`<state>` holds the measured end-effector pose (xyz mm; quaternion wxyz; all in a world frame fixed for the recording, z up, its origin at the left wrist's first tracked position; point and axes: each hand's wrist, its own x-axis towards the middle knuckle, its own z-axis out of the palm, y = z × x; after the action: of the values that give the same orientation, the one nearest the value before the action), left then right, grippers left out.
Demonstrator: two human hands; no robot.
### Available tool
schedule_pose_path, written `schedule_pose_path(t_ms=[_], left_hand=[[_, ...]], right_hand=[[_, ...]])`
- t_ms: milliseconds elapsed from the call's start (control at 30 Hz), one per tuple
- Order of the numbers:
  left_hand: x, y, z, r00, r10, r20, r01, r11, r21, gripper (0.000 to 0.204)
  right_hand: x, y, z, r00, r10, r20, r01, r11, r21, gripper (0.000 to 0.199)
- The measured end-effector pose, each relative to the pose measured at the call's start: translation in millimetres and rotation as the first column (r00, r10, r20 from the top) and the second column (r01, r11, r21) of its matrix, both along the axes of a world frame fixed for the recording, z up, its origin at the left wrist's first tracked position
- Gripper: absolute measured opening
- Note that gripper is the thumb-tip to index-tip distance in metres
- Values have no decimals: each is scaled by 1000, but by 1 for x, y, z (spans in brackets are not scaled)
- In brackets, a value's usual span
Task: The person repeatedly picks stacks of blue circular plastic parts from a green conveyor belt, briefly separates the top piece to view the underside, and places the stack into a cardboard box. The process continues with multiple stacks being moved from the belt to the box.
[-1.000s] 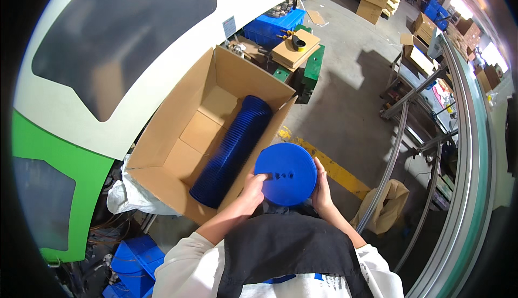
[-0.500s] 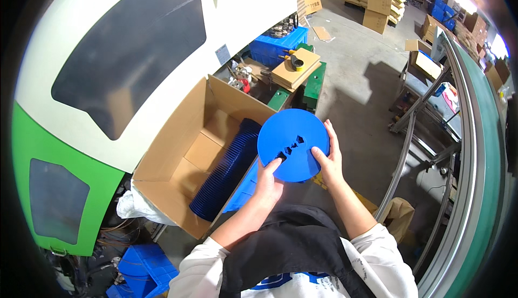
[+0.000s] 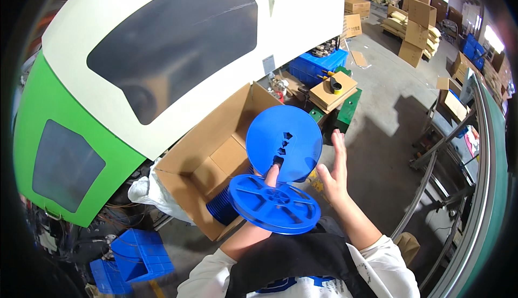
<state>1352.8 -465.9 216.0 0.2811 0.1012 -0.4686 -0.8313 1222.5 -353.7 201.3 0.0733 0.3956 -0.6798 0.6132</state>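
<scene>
My left hand [image 3: 272,176] holds a blue plastic disc [image 3: 297,136], with a digit pressed at the slot in its smooth face. A second blue disc [image 3: 251,192], spoked like a reel flange with a round hub, lies tilted across my left hand and wrist and hides most of that hand. Whether the two discs touch cannot be made out. My right hand [image 3: 335,176] stands open just right of the smooth disc, fingers extended and apart from it. Below and left, a row of stacked blue discs [image 3: 220,207] shows partly inside an open cardboard box [image 3: 181,160].
A white and green machine [image 3: 178,44] rises at the left. Blue bins [image 3: 143,255] stand on the floor at lower left. Beyond the box are a blue crate [image 3: 318,66] and a tape roll [image 3: 335,86] on flat cardboard [image 3: 332,97]. A metal-edged conveyor [image 3: 480,206] runs along the right.
The view has swung left. A spoked disc now shows over my left hand. My right hand has let go of the smooth disc and opened beside it.
</scene>
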Motion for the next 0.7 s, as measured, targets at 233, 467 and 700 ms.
schedule_pose_path(t_ms=[233,467,700], left_hand=[[13,-36,-5,995,10,-104,-8,1000,21,51],[26,-79,-34,986,123,-116,-131,989,-63,61],[22,-90,-40,967,238,-93,-237,971,27,75]], right_hand=[[15,-56,0,978,131,165,-127,991,-33,74],[34,-62,13,908,263,-325,-392,806,-444,64],[11,-85,6,985,51,166,-56,998,25,75]])
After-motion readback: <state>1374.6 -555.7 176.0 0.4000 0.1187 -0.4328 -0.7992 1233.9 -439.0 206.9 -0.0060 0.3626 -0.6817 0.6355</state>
